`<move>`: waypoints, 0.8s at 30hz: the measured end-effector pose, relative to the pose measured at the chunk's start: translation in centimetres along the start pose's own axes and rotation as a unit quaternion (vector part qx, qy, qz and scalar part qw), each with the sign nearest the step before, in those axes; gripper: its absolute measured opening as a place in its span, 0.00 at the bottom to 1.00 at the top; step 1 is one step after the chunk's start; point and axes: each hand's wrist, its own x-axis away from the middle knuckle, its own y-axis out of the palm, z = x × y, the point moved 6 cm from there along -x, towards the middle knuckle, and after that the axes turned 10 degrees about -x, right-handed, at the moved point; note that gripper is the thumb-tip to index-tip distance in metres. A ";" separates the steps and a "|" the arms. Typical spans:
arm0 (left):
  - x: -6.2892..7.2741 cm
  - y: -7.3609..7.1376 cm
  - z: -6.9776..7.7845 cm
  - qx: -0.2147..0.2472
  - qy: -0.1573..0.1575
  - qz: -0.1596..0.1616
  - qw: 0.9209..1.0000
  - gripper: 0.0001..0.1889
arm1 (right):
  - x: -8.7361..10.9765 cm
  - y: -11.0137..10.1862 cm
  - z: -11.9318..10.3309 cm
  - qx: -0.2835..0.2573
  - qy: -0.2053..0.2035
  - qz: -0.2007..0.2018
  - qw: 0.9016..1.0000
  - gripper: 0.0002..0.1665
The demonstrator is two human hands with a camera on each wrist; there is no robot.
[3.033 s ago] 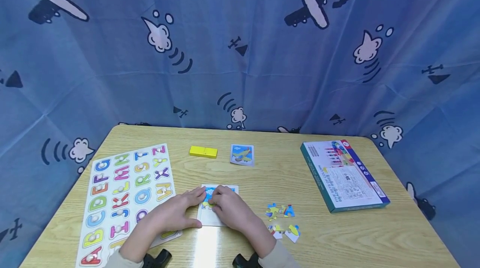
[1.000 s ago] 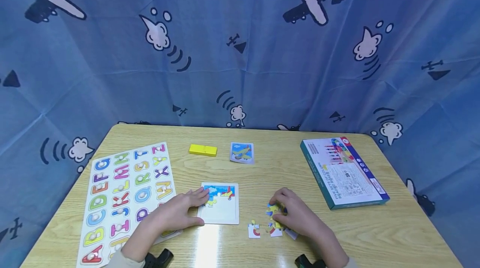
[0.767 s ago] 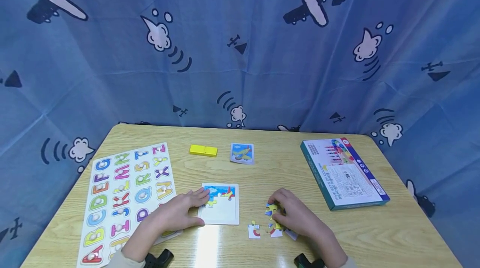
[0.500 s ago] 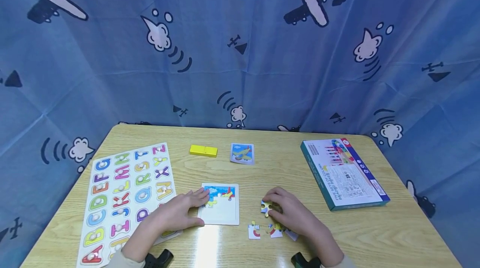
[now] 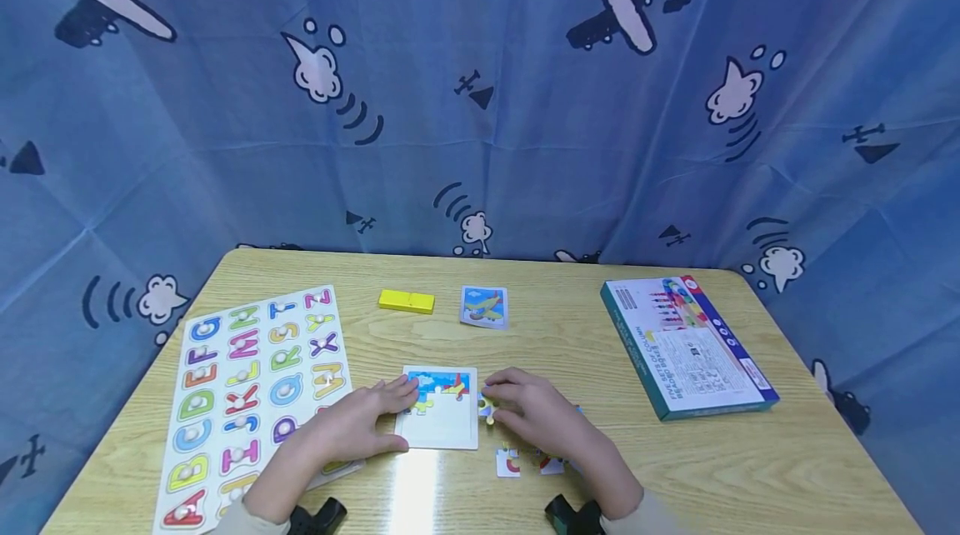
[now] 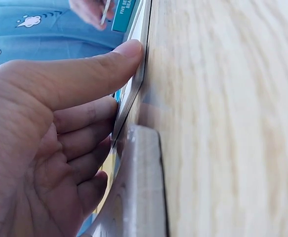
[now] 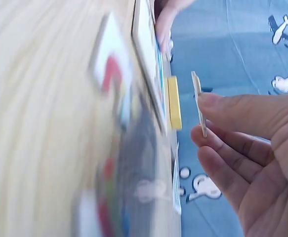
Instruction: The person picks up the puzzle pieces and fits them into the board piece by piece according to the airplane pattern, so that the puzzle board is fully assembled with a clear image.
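Note:
My right hand (image 5: pixel 536 410) pinches a jigsaw piece (image 5: pixel 486 410), yellow and blue, just off the right edge of a white puzzle tray (image 5: pixel 446 435). Seen edge-on in the right wrist view, the piece (image 7: pixel 200 103) is between thumb and fingertips, up off the table. The tray's upper part carries fitted pieces with blue sky and a red-and-yellow plane part; its lower part is bare white. My left hand (image 5: pixel 360 422) rests on the tray's left side, fingers extended, thumb (image 6: pixel 129 49) against the near edge. Loose jigsaw pieces (image 5: pixel 507 462) lie right of the tray, some partly hidden under my right hand.
Left of the tray lies an alphabet peg board (image 5: pixel 220 385), partly beneath my left forearm. Behind the tray are a yellow block (image 5: pixel 406 301) and a small airplane picture card (image 5: pixel 483 307). A flat teal-sided box (image 5: pixel 690 352) lies at the right.
My right hand left the tray, picked up a jigsaw piece from the loose ones at the right, and has brought it left to the tray's edge. My left hand stays put.

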 end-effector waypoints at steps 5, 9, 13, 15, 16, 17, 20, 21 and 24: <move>0.0 -0.1 -0.1 -0.007 -0.004 0.000 1.000 0.36 | -1.6 1.2 -1.4 0.005 -0.016 -0.011 1.000 0.18; 0.2 0.0 -0.2 -0.007 -0.009 -0.003 1.000 0.36 | -2.6 2.4 -2.1 -0.004 -0.014 -0.020 1.000 0.18; 0.3 0.1 -0.1 -0.008 -0.005 -0.004 1.000 0.35 | -3.1 3.3 -2.5 -0.009 -0.009 -0.025 1.000 0.17; 0.3 0.2 0.0 -0.009 -0.002 -0.002 1.000 0.35 | -3.4 3.7 -2.6 -0.002 -0.014 -0.022 1.000 0.16; 0.3 0.1 0.0 -0.009 -0.002 -0.001 1.000 0.35 | -3.5 3.8 -2.7 0.003 -0.016 -0.021 1.000 0.16; 0.3 0.1 0.0 -0.009 -0.002 -0.001 1.000 0.35 | -3.6 4.0 -2.7 0.009 -0.017 -0.018 1.000 0.16; 0.2 0.1 -0.1 -0.009 -0.002 -0.001 1.000 0.35 | -4.0 4.3 -2.8 0.026 -0.024 -0.011 0.999 0.16; 0.1 0.0 -0.1 -0.009 -0.002 -0.001 1.000 0.35 | -4.1 4.4 -2.9 0.030 -0.027 -0.008 0.999 0.16; 0.1 -0.1 -0.1 -0.010 -0.002 -0.001 1.000 0.35 | -4.5 4.6 -3.0 0.042 -0.037 0.004 0.998 0.16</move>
